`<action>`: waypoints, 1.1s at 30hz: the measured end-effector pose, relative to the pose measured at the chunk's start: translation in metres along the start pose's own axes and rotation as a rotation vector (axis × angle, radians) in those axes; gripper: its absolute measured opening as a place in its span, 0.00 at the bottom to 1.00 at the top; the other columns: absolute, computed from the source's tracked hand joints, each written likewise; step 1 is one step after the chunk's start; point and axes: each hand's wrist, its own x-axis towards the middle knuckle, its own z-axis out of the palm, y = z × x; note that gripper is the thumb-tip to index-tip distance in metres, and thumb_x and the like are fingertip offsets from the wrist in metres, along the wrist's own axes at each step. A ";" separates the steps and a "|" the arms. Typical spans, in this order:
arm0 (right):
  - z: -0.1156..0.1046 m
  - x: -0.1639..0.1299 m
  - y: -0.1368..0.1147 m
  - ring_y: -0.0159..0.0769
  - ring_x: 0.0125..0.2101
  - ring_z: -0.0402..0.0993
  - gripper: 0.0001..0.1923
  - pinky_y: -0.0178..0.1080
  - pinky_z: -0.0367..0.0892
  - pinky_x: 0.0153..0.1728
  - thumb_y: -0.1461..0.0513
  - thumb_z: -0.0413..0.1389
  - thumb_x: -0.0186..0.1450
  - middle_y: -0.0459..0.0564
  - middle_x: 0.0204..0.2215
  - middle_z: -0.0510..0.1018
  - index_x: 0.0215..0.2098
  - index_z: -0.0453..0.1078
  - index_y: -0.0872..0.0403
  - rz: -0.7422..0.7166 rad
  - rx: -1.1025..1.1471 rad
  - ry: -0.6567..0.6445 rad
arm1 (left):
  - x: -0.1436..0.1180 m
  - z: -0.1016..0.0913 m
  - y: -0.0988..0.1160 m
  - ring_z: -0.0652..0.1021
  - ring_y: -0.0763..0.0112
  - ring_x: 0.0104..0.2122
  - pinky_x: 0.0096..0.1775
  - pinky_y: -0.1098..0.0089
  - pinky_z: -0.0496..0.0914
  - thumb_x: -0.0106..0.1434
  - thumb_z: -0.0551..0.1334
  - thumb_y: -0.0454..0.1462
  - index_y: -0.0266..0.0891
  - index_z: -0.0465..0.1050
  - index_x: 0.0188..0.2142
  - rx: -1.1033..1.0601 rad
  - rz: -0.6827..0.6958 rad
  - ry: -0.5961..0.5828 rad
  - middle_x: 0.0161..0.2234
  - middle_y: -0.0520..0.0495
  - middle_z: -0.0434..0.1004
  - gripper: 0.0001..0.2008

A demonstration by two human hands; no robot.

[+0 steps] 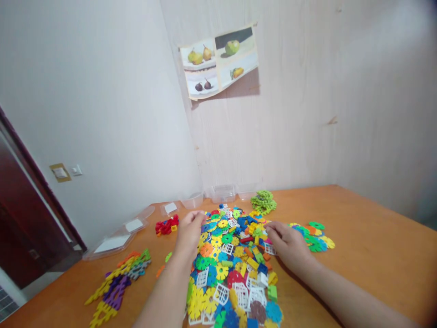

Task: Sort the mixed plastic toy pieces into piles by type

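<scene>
Both hands down on the heap of plastic snowflake pieces point(232, 259) mid-desk point(368, 246): left hand point(188, 234) at 10 o'clock, fingers curled loosely; right hand point(288, 243) at 2 o'clock, fingers pinching small pieces; best picked singly, keeping heap together

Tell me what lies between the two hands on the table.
In the head view, the mixed-colour pile of plastic pieces fills the stretch between left hand and right hand.

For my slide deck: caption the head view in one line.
Both hands, left hand and right hand, rest on a pile of plastic pieces on a wooden table.
</scene>
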 end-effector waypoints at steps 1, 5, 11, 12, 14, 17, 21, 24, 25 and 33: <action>-0.002 0.002 0.002 0.42 0.37 0.76 0.19 0.39 0.66 0.37 0.54 0.45 0.68 0.51 0.33 0.81 0.37 0.75 0.53 0.016 -0.007 0.020 | -0.005 0.005 -0.003 0.78 0.65 0.36 0.38 0.69 0.69 0.58 0.61 0.49 0.38 0.76 0.35 0.026 0.033 -0.032 0.33 0.47 0.81 0.17; -0.008 0.007 0.010 0.42 0.42 0.76 0.18 0.39 0.66 0.41 0.58 0.45 0.67 0.52 0.40 0.82 0.45 0.74 0.53 0.068 -0.115 0.032 | -0.020 0.015 -0.014 0.76 0.65 0.34 0.38 0.69 0.68 0.61 0.59 0.49 0.38 0.76 0.33 0.207 0.223 -0.163 0.31 0.50 0.79 0.16; -0.017 0.004 -0.003 0.39 0.37 0.75 0.12 0.36 0.60 0.34 0.62 0.49 0.63 0.50 0.36 0.80 0.37 0.74 0.51 0.033 -0.402 -0.184 | -0.043 0.024 -0.007 0.76 0.66 0.36 0.39 0.69 0.68 0.66 0.55 0.45 0.40 0.75 0.35 0.322 0.421 -0.422 0.34 0.50 0.78 0.14; -0.019 0.002 -0.006 0.39 0.35 0.74 0.10 0.36 0.58 0.31 0.62 0.50 0.62 0.50 0.35 0.80 0.35 0.74 0.51 0.029 -0.439 -0.227 | -0.047 0.026 -0.005 0.76 0.67 0.36 0.40 0.69 0.68 0.67 0.55 0.44 0.41 0.75 0.36 0.337 0.440 -0.459 0.34 0.50 0.78 0.13; -0.021 -0.001 -0.009 0.38 0.33 0.73 0.08 0.35 0.54 0.29 0.60 0.52 0.61 0.50 0.34 0.79 0.33 0.73 0.51 0.016 -0.486 -0.281 | -0.054 0.028 -0.001 0.77 0.67 0.38 0.42 0.69 0.68 0.67 0.55 0.42 0.42 0.76 0.37 0.365 0.466 -0.523 0.37 0.50 0.79 0.11; -0.023 -0.004 -0.011 0.36 0.32 0.72 0.08 0.35 0.51 0.28 0.58 0.53 0.61 0.50 0.34 0.77 0.31 0.72 0.52 -0.009 -0.488 -0.316 | -0.061 0.030 0.000 0.77 0.66 0.42 0.46 0.68 0.67 0.67 0.56 0.40 0.45 0.77 0.41 0.402 0.487 -0.595 0.41 0.50 0.79 0.11; -0.019 -0.009 -0.016 0.35 0.32 0.71 0.09 0.34 0.51 0.28 0.58 0.53 0.63 0.49 0.34 0.77 0.31 0.73 0.52 -0.044 -0.441 -0.348 | -0.066 0.033 -0.002 0.76 0.65 0.46 0.50 0.66 0.67 0.65 0.57 0.37 0.46 0.77 0.44 0.454 0.512 -0.669 0.44 0.49 0.78 0.12; -0.014 -0.013 -0.020 0.35 0.33 0.72 0.09 0.34 0.54 0.29 0.57 0.52 0.64 0.49 0.33 0.77 0.34 0.74 0.50 -0.087 -0.383 -0.369 | -0.068 0.035 -0.002 0.74 0.64 0.49 0.53 0.65 0.65 0.63 0.57 0.35 0.47 0.76 0.46 0.481 0.554 -0.722 0.46 0.49 0.78 0.13; -0.012 -0.014 -0.021 0.36 0.34 0.72 0.09 0.34 0.55 0.30 0.58 0.52 0.64 0.49 0.34 0.77 0.36 0.75 0.50 -0.096 -0.358 -0.377 | -0.068 0.035 -0.002 0.74 0.64 0.49 0.54 0.64 0.65 0.62 0.58 0.34 0.47 0.76 0.47 0.492 0.566 -0.738 0.46 0.49 0.78 0.15; -0.004 -0.019 -0.023 0.35 0.37 0.73 0.11 0.33 0.60 0.35 0.63 0.52 0.62 0.48 0.36 0.78 0.38 0.75 0.49 -0.124 -0.254 -0.316 | -0.071 0.035 -0.001 0.70 0.60 0.54 0.57 0.60 0.62 0.55 0.58 0.29 0.46 0.74 0.49 0.584 0.652 -0.793 0.53 0.49 0.74 0.23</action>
